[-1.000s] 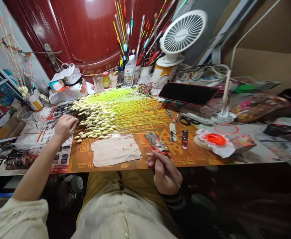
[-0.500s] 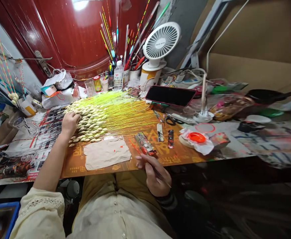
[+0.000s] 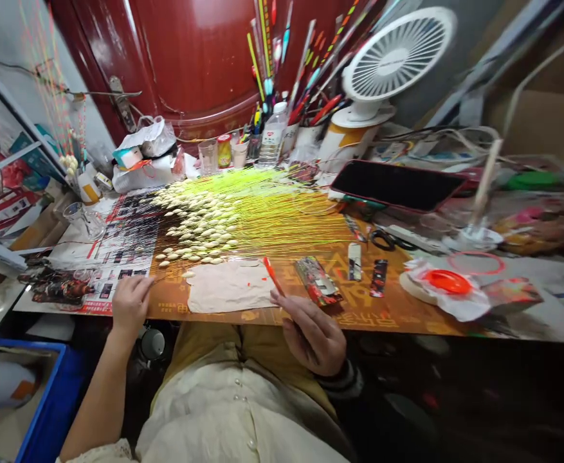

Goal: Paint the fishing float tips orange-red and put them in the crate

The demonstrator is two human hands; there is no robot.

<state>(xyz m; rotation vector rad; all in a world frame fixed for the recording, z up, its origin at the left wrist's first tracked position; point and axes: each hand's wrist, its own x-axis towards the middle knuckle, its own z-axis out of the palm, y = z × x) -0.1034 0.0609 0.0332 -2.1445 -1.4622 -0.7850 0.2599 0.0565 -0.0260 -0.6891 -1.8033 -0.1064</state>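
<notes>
Long yellow-green stems with cream bulbs at one end lie side by side in a dense fan on the orange printed table mat. My left hand rests near the mat's front edge, just clear of the bulbs, and I cannot tell whether it holds a thin stem. My right hand grips a thin stick with an orange tip above a beige cloth flecked with orange. Between the cloth and that hand, the stick's lower part is partly hidden by my fingers.
Right of the cloth lie a patterned packet and small strips. Further right are scissors and an orange lid on white tissue. A black phone, a white fan and pots of tall sticks stand behind. A blue crate sits below left.
My left hand has moved off the bulbs toward the front edge of the mat. The orange tip of the stick now shows above my right hand, and the view has shifted.
</notes>
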